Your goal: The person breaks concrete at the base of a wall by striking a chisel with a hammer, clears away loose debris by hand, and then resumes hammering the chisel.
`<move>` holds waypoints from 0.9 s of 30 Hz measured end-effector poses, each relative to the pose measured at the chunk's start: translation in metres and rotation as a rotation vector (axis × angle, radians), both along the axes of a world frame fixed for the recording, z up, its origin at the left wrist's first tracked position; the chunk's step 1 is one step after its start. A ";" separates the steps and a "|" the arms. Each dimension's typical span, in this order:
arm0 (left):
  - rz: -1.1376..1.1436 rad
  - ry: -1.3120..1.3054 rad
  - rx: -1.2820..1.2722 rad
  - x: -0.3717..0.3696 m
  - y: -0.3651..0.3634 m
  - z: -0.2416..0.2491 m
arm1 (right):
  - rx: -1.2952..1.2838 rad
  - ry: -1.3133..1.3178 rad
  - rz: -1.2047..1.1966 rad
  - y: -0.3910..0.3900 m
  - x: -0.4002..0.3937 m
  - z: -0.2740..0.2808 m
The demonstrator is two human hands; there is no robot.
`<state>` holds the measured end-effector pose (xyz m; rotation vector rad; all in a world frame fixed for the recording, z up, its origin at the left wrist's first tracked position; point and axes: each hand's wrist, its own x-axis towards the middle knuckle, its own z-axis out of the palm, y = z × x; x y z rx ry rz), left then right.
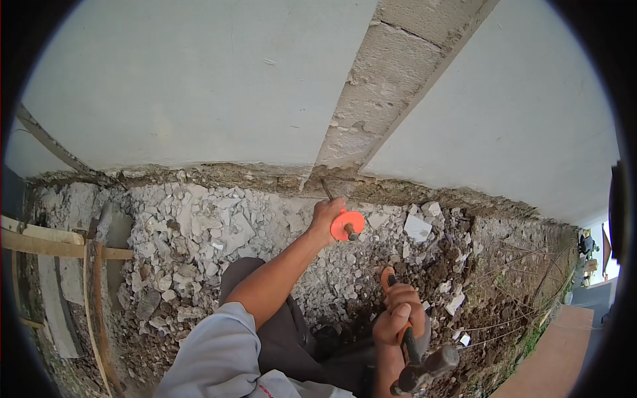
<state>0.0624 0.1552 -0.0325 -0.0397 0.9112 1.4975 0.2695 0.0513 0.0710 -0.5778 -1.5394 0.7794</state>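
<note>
Over broken rubble [192, 225], the left grip [328, 216] wraps a chisel [348, 226], its tip at the foot of the far wall [179, 86], while at near right the right grip [401, 314] clenches a hammer [413, 353] by its handle.

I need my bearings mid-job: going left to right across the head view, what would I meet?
Wooden planks → left hand, gripping a chisel → right hand, gripping a hammer → tan board.

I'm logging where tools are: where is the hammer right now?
In the head view, the hammer is low and right of centre, gripped in the right hand, its metal head towards the bottom edge.
</note>
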 end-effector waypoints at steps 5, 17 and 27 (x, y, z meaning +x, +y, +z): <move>0.010 0.065 -0.031 -0.011 0.005 -0.005 | -0.737 -0.771 -0.015 0.001 -0.017 -0.054; -0.056 -0.135 0.030 -0.022 -0.004 -0.020 | -0.437 -0.934 0.059 0.030 -0.022 -0.034; -0.015 -0.280 0.018 -0.025 -0.006 -0.018 | -0.170 -0.190 0.202 -0.009 -0.021 0.041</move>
